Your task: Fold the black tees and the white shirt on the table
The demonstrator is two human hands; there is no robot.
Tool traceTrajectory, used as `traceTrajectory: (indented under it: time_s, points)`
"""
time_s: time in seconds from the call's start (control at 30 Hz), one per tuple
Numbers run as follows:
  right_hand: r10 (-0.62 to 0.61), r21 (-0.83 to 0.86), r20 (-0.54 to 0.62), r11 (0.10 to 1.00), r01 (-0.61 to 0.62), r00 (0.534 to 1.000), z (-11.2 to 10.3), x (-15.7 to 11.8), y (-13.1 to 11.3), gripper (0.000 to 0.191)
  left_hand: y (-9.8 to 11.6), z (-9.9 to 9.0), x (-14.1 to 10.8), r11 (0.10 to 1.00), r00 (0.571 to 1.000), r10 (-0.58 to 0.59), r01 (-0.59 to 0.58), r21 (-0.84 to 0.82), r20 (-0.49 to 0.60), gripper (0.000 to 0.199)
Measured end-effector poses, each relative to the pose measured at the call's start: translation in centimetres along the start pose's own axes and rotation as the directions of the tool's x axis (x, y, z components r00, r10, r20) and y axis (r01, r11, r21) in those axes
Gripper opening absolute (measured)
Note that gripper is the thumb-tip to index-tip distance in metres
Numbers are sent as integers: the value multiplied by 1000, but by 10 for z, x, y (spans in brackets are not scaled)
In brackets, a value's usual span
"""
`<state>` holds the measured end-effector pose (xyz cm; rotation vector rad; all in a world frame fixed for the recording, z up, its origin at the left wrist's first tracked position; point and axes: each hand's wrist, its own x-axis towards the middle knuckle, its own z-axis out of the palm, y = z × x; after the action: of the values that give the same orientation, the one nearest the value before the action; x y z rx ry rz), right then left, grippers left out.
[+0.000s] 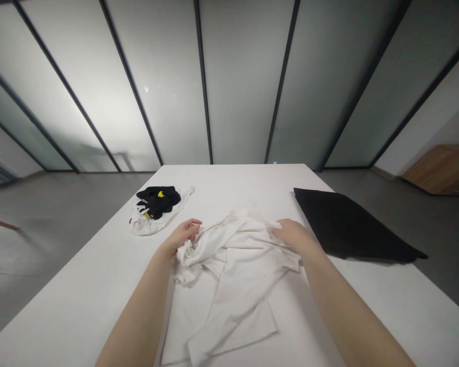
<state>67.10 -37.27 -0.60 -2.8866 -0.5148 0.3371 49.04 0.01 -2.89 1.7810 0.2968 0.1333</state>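
Note:
A rumpled white shirt (pixel 245 265) lies spread in front of me, its upper part bunched and a long strip of fabric trailing toward me. At its left bunched edge is my left hand (pixel 184 234), fingers loosely curved and slightly apart, next to the cloth; no clear grip shows. My right hand (pixel 292 235) has its thumb and fingers closed on the shirt's upper right edge. Some of the right fingers are hidden by the hand and fabric.
The shirt rests on a long white table (pixel 80 290). A black garment with yellow and white marks (pixel 158 201) lies on a white cloth (pixel 143 227) at the left. A flat black sheet-like item (pixel 352 224) lies at the right edge. Frosted glass panels (pixel 240 81) stand behind.

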Motion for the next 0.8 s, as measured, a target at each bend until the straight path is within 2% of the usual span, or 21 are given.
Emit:
traceTrajectory:
  time_s: [0.07,0.1,0.17,0.2,0.23,0.27,0.3,0.4,0.5,0.57,0.63,0.7,0.73,0.77,0.8]
  points:
    - [70,-4,-82,998,-70,994,-9,0,4,39,-2,-6,1,985,994,20,-2,171,-103,44]
    - [101,7,-125,995,-101,987,-14,-1,8,40,-3,-9,1,961,974,64,-2,275,-216,39]
    - [169,25,-218,986,-167,961,-23,-1,19,42,-5,-15,1,891,884,190,28,454,-427,34]
    - [197,26,-262,980,-197,945,-26,0,25,43,-5,-17,1,858,838,250,41,513,-485,33]
    - [209,25,-291,977,-211,934,-29,0,32,43,-4,-17,1,831,814,292,45,555,-503,33]
    - [207,29,-297,978,-208,932,-30,1,37,41,-4,-16,0,809,821,307,41,587,-482,35]
    - [196,45,-277,981,-191,941,-32,2,42,39,-2,-14,0,792,853,293,38,610,-433,37]
    - [151,201,-76,970,-133,986,-35,-1,47,36,3,-5,-1,767,948,142,76,637,-284,44]
    - [83,437,198,884,-164,977,-47,-19,40,44,7,-6,-1,810,980,4,114,575,-200,45]
    - [-38,558,322,815,-157,946,-60,-39,32,46,6,-17,-4,859,990,-106,138,493,-93,41]
    - [-169,652,351,750,-111,921,-75,-59,26,45,2,-30,-10,904,976,-211,171,391,61,34]
    - [-273,742,350,664,-88,896,-84,-73,24,45,-3,-41,-15,956,949,-243,199,214,200,25]
    - [-300,787,339,610,-94,892,-86,-75,25,45,-5,-44,-16,976,951,-216,202,83,220,21]
    - [-303,830,312,548,-103,900,-86,-73,26,45,-5,-45,-16,982,974,-156,170,-76,162,19]
    - [-275,872,259,478,-102,926,-83,-67,27,46,-5,-45,-14,967,996,-82,91,-236,45,20]
